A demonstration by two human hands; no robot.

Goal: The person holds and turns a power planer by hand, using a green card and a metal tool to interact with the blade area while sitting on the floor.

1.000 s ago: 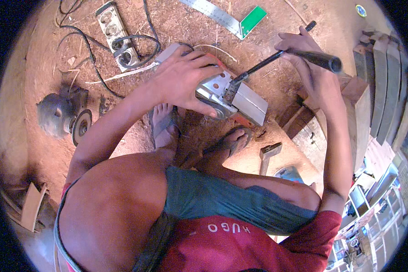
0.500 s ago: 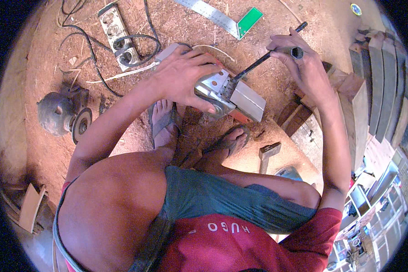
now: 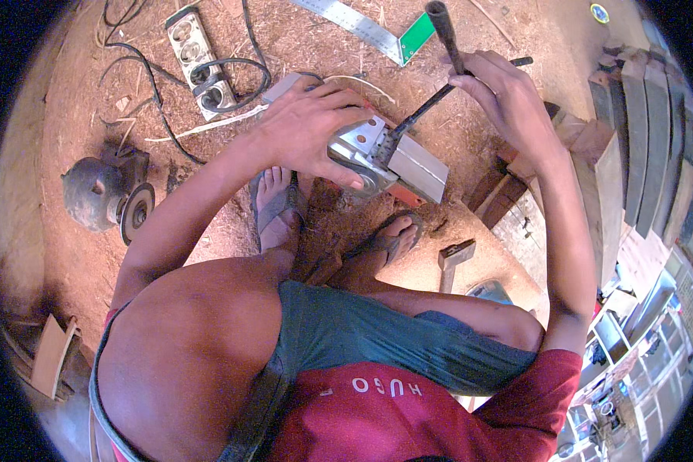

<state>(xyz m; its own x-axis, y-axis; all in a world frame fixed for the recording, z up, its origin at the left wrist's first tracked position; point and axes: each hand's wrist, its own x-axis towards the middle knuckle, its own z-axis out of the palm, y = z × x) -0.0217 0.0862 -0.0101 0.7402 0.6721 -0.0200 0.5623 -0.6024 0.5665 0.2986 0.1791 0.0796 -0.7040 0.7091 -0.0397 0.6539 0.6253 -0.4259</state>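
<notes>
An electric hand planer (image 3: 418, 174), silver and orange-red, lies on the ground in front of my feet with its flat metal sole facing up. My left hand (image 3: 312, 127) is closed over the planer's body, fingers across its far side and thumb along the near side. In my right hand (image 3: 508, 96) is a black L-shaped socket wrench (image 3: 425, 109); the fingers close round it near its bend. One end of the wrench meets the slot in the middle of the planer's sole, while a hollow socket end points up and away. The exact contact in the slot is too small to tell.
A power strip (image 3: 183, 35) with black cords lies at far left. A bench grinder-like motor with a disc (image 3: 137, 214) stands at left. Beyond the planer is a square with a green handle (image 3: 417, 37). A hammer (image 3: 456, 258) lies near my right leg; stacked boards (image 3: 631, 146) line the right.
My right hand has turned the wrench, so its socket end now points up and away instead of toward me. My left hand stays on the planer.
</notes>
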